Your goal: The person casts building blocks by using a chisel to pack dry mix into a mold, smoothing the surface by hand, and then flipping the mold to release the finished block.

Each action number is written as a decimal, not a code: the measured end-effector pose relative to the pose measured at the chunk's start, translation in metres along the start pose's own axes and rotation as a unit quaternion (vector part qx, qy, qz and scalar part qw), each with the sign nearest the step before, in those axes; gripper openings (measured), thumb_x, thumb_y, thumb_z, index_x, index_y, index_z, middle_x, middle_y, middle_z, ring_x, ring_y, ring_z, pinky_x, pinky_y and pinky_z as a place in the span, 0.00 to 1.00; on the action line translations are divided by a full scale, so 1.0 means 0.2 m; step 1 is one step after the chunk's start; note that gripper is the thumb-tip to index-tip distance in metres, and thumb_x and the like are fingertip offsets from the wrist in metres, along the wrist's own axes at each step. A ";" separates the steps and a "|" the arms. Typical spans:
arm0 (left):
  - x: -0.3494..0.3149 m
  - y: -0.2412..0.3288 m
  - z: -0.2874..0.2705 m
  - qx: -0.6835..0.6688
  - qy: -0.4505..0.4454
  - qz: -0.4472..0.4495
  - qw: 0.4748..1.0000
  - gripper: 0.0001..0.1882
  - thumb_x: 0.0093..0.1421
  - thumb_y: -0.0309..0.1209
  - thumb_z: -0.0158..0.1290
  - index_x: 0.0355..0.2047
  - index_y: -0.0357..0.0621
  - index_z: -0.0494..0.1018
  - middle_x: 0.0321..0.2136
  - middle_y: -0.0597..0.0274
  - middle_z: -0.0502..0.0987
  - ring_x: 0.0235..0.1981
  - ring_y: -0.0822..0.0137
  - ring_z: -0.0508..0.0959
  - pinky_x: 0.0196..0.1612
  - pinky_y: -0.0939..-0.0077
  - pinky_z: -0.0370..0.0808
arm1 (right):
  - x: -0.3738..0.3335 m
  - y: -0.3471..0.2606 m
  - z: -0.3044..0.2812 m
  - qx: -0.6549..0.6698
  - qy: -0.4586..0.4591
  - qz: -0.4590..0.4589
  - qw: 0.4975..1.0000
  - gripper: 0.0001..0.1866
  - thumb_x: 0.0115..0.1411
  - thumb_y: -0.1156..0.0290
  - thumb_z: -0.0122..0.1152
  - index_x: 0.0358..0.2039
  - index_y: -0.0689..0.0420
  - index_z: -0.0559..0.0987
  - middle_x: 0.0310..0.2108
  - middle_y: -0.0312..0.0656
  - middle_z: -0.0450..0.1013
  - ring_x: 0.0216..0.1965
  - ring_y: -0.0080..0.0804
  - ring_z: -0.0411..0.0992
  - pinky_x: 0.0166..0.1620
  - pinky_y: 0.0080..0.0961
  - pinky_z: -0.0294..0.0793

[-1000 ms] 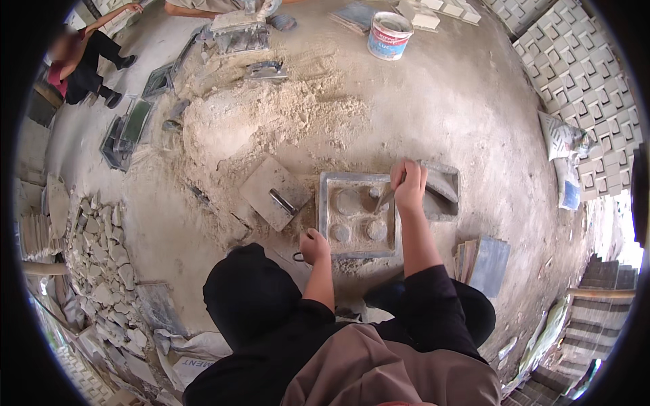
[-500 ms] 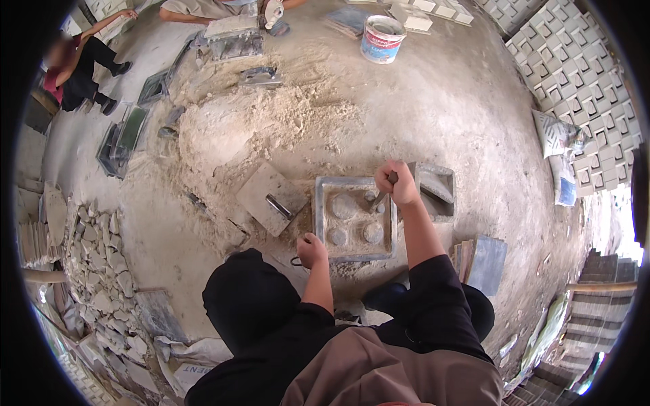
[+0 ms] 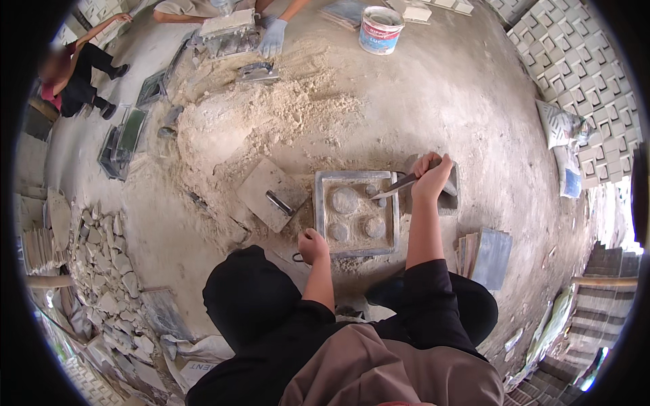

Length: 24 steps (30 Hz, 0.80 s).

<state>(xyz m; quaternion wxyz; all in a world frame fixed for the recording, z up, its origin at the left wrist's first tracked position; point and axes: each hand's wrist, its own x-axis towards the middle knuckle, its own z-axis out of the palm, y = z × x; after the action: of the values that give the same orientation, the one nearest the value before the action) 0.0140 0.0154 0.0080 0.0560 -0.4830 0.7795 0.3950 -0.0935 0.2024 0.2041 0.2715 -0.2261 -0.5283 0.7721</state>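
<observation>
My right hand is closed round the handle of a pointed trowel. Its narrow blade reaches left over the rim of a square metal mould, with the tip close to small round knobs at the mould's upper right. Inside the mould are round raised discs of several sizes, dusted with grey powder. Beside the mould's lower left side my left hand makes a fist; a thin dark metal loop sticks out by it. What that fist holds is hidden. Left of the mould lies a square plate with a bar handle.
A grey trough stands right of the mould, partly behind my right hand. Dusty powder is heaped ahead. Thin boards lean at the right. A paint bucket stands far ahead. Two other people are at the far left; one wears a glove.
My right hand has moved right and slightly away, drawing the trowel back so its blade shows over the rim. The left hand stays put. Across from me, a co-worker's gloved hand has lowered.
</observation>
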 end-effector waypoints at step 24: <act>0.00 -0.02 0.01 0.026 0.007 0.024 0.999 0.19 0.54 0.43 0.38 0.29 0.39 0.71 0.30 0.47 0.75 0.33 0.45 0.73 0.35 0.53 0.67 | 0.08 -0.13 -0.35 0.118 0.216 0.001 0.969 0.24 0.61 0.48 0.33 0.16 0.53 0.56 0.13 0.33 0.50 0.17 0.25 0.51 0.24 0.25 0.54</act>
<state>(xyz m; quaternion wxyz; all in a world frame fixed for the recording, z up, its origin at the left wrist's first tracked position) 0.0168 0.0149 0.0042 0.0537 -0.4656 0.8010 0.3725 -0.0570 0.2691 0.2040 0.4032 -0.3542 -0.3626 0.7619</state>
